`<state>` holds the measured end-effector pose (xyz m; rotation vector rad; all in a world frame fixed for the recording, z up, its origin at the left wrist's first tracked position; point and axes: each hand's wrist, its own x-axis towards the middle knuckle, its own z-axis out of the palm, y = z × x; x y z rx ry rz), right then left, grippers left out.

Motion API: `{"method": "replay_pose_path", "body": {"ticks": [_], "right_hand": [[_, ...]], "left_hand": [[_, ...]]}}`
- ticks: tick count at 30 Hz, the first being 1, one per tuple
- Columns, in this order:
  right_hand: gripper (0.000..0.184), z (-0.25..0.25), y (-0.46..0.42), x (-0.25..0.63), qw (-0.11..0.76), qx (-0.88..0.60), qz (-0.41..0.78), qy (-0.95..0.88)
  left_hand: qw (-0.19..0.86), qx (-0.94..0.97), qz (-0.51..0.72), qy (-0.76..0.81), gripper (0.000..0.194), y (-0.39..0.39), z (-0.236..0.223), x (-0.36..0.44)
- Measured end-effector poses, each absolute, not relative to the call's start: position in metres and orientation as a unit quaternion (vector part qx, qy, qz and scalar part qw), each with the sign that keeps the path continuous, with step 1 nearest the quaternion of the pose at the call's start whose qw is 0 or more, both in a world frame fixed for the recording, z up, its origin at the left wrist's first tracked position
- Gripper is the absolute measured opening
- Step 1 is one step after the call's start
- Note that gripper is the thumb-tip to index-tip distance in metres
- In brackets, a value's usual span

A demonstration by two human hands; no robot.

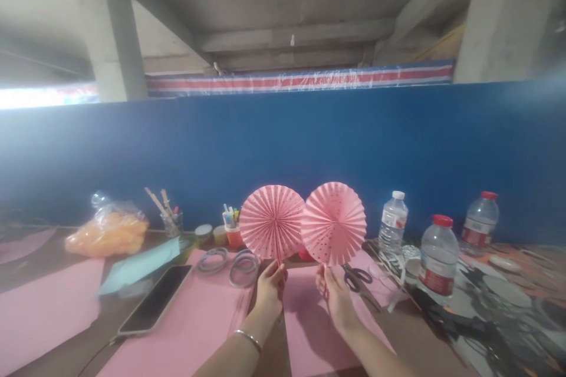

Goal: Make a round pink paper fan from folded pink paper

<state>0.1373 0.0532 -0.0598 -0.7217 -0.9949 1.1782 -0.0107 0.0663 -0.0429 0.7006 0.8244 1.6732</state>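
Observation:
Two round pleated pink paper fans stand upright side by side in front of me, their inner edges overlapping or touching. My left hand (270, 290) is closed on the bottom of the left paper fan (272, 221), which has rows of small dark dots. My right hand (333, 297) pinches the lower edge of the right paper fan (335, 222), which is also dotted. Whatever handles they have are hidden in my fingers. Beneath my hands lies a pink paper sheet (309, 330). Black-handled scissors (357, 280) rest just right of my right hand.
Left of my hands are tape rolls (244, 268), a phone (155, 300), a light blue sheet (139, 265) and a plastic bag of orange stuff (108, 232). Markers fill a red-and-white cup (232, 227). Plastic bottles (438, 256) and scraps crowd the right. A blue partition (198, 147) stands behind.

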Motion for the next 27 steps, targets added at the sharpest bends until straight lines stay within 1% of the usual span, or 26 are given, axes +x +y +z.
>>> {"method": "replay_pose_path", "body": {"ticks": [5,9,13,20,24,27], "right_hand": [[0.041,-0.053,0.034,0.119,0.628,-0.32,0.489,-0.513],[0.043,-0.044,0.027,0.114,0.617,-0.354,0.476,-0.516],[0.04,-0.044,0.026,0.116,0.609,-0.357,0.48,-0.52],[0.042,-0.052,0.027,0.115,0.607,-0.37,0.442,-0.546],[0.038,-0.052,0.026,0.116,0.587,-0.392,0.445,-0.551],[0.035,-0.052,0.027,0.12,0.556,-0.427,0.393,-0.594]], "left_hand": [[0.591,0.304,0.671,0.33,0.024,0.052,-0.047,0.011],[0.608,0.303,0.663,0.315,0.023,0.038,-0.05,0.029],[0.601,0.268,0.681,0.32,0.026,0.034,-0.054,0.034],[0.587,0.283,0.68,0.337,0.026,0.035,-0.053,0.032],[0.58,0.286,0.673,0.358,0.028,0.033,-0.05,0.032],[0.568,0.287,0.67,0.382,0.029,0.035,-0.052,0.031]]}}
